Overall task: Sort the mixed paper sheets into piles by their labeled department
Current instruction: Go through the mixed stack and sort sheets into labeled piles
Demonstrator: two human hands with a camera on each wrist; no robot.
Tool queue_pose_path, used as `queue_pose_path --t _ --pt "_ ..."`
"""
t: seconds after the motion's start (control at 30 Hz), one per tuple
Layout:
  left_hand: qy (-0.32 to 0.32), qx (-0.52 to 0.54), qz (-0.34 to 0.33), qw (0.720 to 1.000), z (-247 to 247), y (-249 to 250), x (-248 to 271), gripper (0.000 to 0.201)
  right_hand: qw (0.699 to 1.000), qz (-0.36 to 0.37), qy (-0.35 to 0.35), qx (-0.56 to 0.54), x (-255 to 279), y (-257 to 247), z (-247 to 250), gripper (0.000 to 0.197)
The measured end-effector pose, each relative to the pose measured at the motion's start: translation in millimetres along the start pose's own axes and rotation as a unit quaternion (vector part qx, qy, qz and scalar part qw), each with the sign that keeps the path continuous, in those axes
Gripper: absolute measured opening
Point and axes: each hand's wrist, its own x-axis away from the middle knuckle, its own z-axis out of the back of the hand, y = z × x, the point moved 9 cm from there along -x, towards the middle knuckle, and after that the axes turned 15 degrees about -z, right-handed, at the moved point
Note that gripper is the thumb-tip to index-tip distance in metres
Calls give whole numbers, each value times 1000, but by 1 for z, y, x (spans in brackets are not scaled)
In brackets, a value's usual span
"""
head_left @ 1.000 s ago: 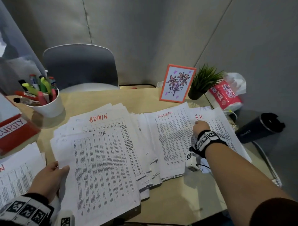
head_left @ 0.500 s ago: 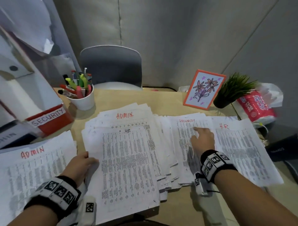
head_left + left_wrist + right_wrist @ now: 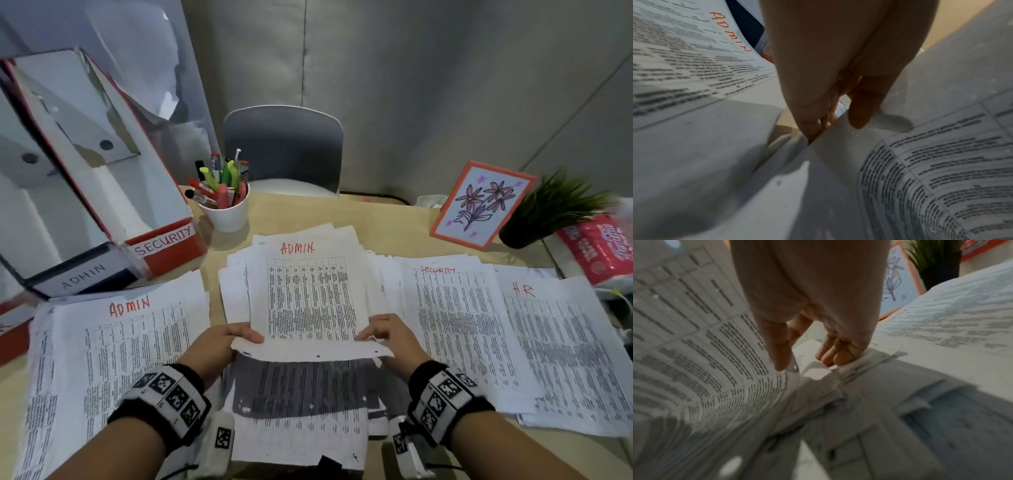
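The top sheet point(image 3: 310, 301), with ADMIN written in red at its far end, is lifted at its near edge from the mixed stack point(image 3: 301, 404) in the middle of the worktop point(image 3: 387, 219). The near edge curls up and throws a shadow on the pages under it, while the far part of the sheet lies on the stack.

The left hand point(image 3: 219, 346) pinches the near left corner of this sheet, with the thumb on top and the other fingers under the paper. The right hand point(image 3: 390, 337) pinches the near right corner in the same way. So the sheet hangs between the two grips, and its label is at the far end, away from both of them. In the left wrist view the fingers point(image 3: 859, 110) are curled against the paper edge; in the right wrist view the thumb point(image 3: 780, 353) presses on the printed side of the sheet.

Left of the stack lies an ADMIN pile point(image 3: 116, 342). Right of it lies a SECURITY pile point(image 3: 455, 325), and just beside that, further right, an HR pile point(image 3: 561, 349).

At the far left stand a red file box point(image 3: 164, 240) labelled SECURITY and a dark one point(image 3: 82, 275) labelled ADMIN. A white cup of markers point(image 3: 227, 214) is behind the stack, and a grey chair point(image 3: 282, 147) behind the worktop. At the far right are a flower card point(image 3: 479, 205), a small green plant point(image 3: 551, 209) and a red packet point(image 3: 603, 246).
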Motion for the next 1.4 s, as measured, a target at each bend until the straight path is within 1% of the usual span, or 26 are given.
queue_pose_path --t 0.07,0.1,0.13,0.17,0.2,0.23,0.3,0.33,0.4,0.43,0.5,0.57,0.7,0.87,0.97,1.03,1.13,1.2,1.3,1.37,1.4 --pt "29 44 15 999 5 -2 -1 31 1000 2 4 14 3 3 0 17" --pt "43 79 27 996 8 -4 -3 32 1000 5 2 19 4 3 0 14" --pt "64 114 39 991 14 -8 -6 28 1000 7 -3 23 5 3 0 15" --pt "78 132 47 987 18 -10 -10 20 1000 7 -8 28 5 4 0 18" --pt "86 131 47 987 21 -10 -14 16 999 10 -15 34 6 3 0 20" --pt "91 100 39 990 23 -8 -17 18 999 14 -25 42 7 2 0 19" --pt "95 -7 12 995 25 3 -24 27 997 26 -49 50 9 0 -2 14" --pt "104 -56 -2 993 27 10 -27 31 997 31 -57 51 10 0 -2 16" --pt "122 -105 -25 987 28 20 -31 36 998 21 -53 34 9 0 0 22" --pt "127 -117 -32 985 28 20 -33 38 999 14 -42 13 9 -1 4 21" --pt "140 -153 -45 977 30 21 -34 31 1000 -6 -17 -22 8 -2 10 17" --pt "148 -185 -62 969 31 23 -32 21 998 -33 -15 -47 5 2 12 12" --pt "128 -180 -56 974 34 18 -29 25 996 -58 -6 -69 1 11 15 10" --pt "105 -167 -46 979 36 17 -30 28 993 -63 -10 -96 5 9 11 19" --pt "82 -164 -25 983 35 11 -31 29 994 -61 -20 -84 6 8 8 19" --pt "72 -154 -17 985 32 9 -29 26 994 -60 -24 -83 5 8 7 20" --pt "69 -133 -7 989 30 4 -27 29 993 -66 -19 -91 4 8 8 21" --pt "76 -112 -2 991 30 3 -26 31 994 -69 -14 -88 4 9 9 17" --pt "71 -107 8 992 26 1 -25 33 994 -67 -5 -81 4 10 11 11" --pt "79 -89 5 993 25 3 -22 32 993 -67 -9 -93 5 10 10 15" --pt "83 -86 2 993 25 5 -21 27 992 -69 -14 -101 6 9 10 18"
